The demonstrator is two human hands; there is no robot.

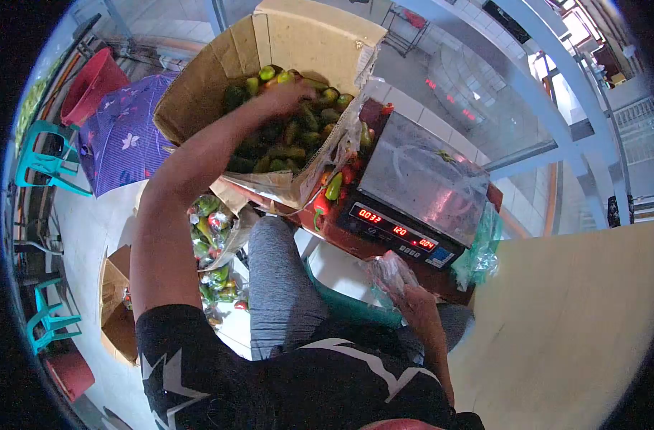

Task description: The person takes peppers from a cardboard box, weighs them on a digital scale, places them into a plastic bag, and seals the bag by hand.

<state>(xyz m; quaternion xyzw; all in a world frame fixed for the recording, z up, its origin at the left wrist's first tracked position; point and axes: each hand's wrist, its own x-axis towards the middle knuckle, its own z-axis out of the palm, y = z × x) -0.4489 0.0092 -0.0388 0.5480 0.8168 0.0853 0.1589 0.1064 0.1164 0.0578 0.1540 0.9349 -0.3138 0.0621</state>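
Note:
Reaching into a large cardboard box (320,36), my left hand (287,97) lies over green peppers (291,154), blurred, its fingers partly lost among them. My right hand (416,304) is closed on a clear plastic bag (391,272) low in front of the scale; what the bag holds is hard to make out. The digital scale (427,179) has a bare metal plate with a small green scrap on it and lit red digits. Red and green peppers (334,186) lie between box and scale.
Green plastic bags (484,251) hang at the scale's right side. A pale wooden board (570,308) is at the right. Bagged peppers (216,236) and an open carton (116,308) stand at the left, with teal stools (44,158), a purple umbrella (126,136) and a red bin (94,86) beyond.

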